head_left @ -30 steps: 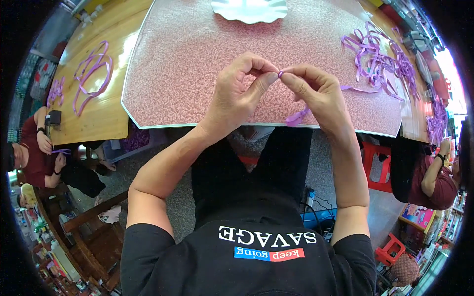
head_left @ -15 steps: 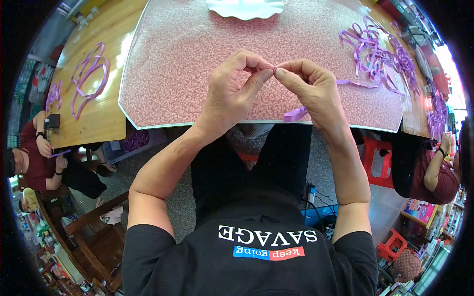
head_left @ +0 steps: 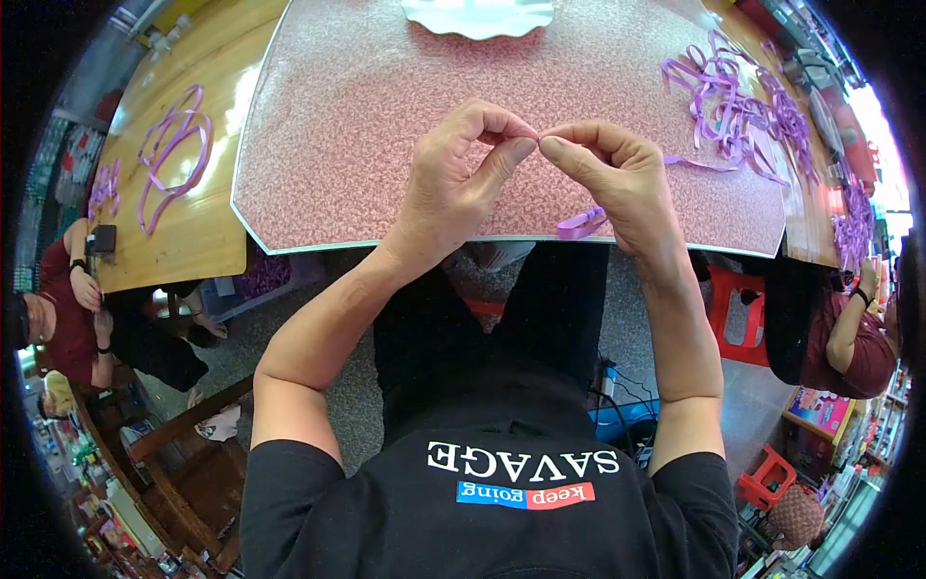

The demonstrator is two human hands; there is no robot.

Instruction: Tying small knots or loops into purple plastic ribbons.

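Observation:
My left hand (head_left: 461, 174) and my right hand (head_left: 617, 179) are raised over the near part of the pink speckled table, thumb and forefinger of each pinched together. Their fingertips almost meet, with a tiny bit of purple ribbon between them that the fingers mostly hide. Below my right palm hangs a folded loop of purple ribbon (head_left: 579, 227) at the table's near edge. From behind my right hand a ribbon strand (head_left: 709, 167) runs right toward a tangled ribbon pile (head_left: 719, 101).
A white dish with a wavy rim (head_left: 479, 21) sits at the far edge. Looped purple ribbon (head_left: 177, 159) lies on the wooden table (head_left: 207, 253) to the left. People in maroon sit at both sides. A red stool (head_left: 738, 318) stands at the right.
My fingertips have drawn slightly apart, my right hand shifting a little right. The hanging ribbon loop has turned slightly. At the left, the other person's hands have moved.

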